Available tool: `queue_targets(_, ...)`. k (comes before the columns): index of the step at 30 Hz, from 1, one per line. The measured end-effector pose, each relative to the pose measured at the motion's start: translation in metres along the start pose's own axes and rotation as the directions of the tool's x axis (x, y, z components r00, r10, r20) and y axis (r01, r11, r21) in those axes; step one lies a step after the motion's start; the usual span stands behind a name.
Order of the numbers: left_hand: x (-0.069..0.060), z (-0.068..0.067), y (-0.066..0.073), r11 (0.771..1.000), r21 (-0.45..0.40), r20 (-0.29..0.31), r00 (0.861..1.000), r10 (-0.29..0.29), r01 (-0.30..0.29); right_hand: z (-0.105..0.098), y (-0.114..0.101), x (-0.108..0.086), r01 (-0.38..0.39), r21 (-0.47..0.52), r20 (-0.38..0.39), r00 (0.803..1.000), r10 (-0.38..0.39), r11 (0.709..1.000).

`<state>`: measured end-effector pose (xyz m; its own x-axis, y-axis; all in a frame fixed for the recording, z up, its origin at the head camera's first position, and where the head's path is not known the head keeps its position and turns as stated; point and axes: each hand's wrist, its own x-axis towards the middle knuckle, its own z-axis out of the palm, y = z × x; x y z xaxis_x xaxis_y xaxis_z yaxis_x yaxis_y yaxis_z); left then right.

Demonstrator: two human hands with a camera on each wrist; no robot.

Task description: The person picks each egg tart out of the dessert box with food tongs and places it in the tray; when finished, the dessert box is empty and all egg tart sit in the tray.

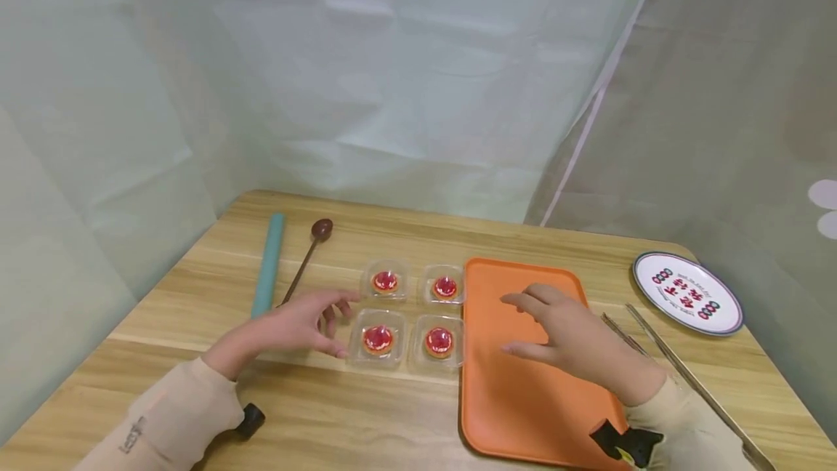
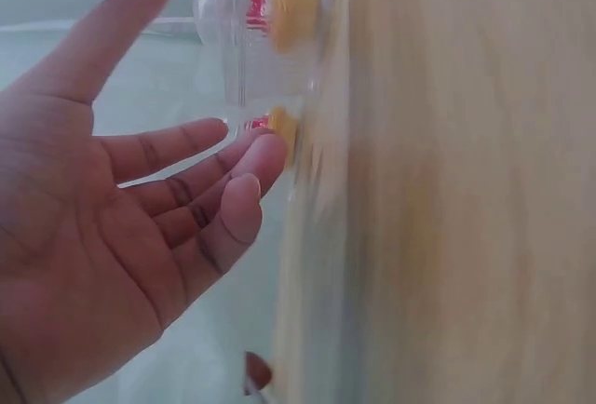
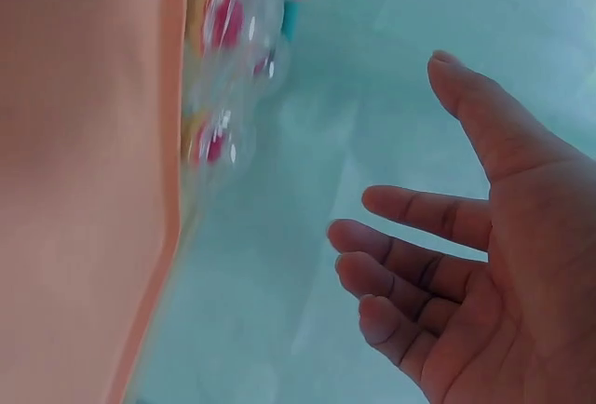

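Several clear plastic boxes, each holding a small red-topped tart, stand in two rows on the wooden table. My left hand (image 1: 294, 327) reaches in beside the front left box (image 1: 377, 340), its thumb and fingers spread and holding nothing. Whether the thumb touches that box's edge I cannot tell. Behind it is the back left box (image 1: 384, 282); to the right are the back right box (image 1: 443, 286) and the front right box (image 1: 438, 341). Over the orange tray (image 1: 497, 405) hovers my right hand (image 1: 570, 334), fingers apart and palm toward the boxes, with nothing in it.
Left of the boxes lie a teal rod (image 1: 267, 267) and a long-handled dark brown spoon (image 1: 321, 230). A patterned white plate (image 1: 688, 292) sits at the right, near long metal tongs (image 1: 686, 373). Pale cloth (image 1: 405, 93) hangs behind the table.
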<state>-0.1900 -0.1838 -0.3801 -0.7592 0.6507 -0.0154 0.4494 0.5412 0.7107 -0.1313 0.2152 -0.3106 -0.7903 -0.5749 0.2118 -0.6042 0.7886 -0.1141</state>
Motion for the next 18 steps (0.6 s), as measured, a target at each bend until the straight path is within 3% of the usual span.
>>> queue_targets(6,0.001,0.007,-0.013,0.996,-0.060,0.016,0.998,0.068,-0.067,0.013,-0.017,0.023,0.091,0.002,-0.002,0.996,-0.091,0.996)
queue_targets(12,0.000,0.014,-0.021,0.993,-0.111,0.027,0.998,0.053,-0.050,0.026,-0.034,0.043,0.108,0.019,0.033,0.994,-0.108,0.994)
queue_targets(18,0.003,0.016,-0.022,0.996,-0.076,0.007,0.998,0.056,-0.055,0.036,-0.046,0.059,0.153,0.010,0.025,0.988,-0.153,0.988)
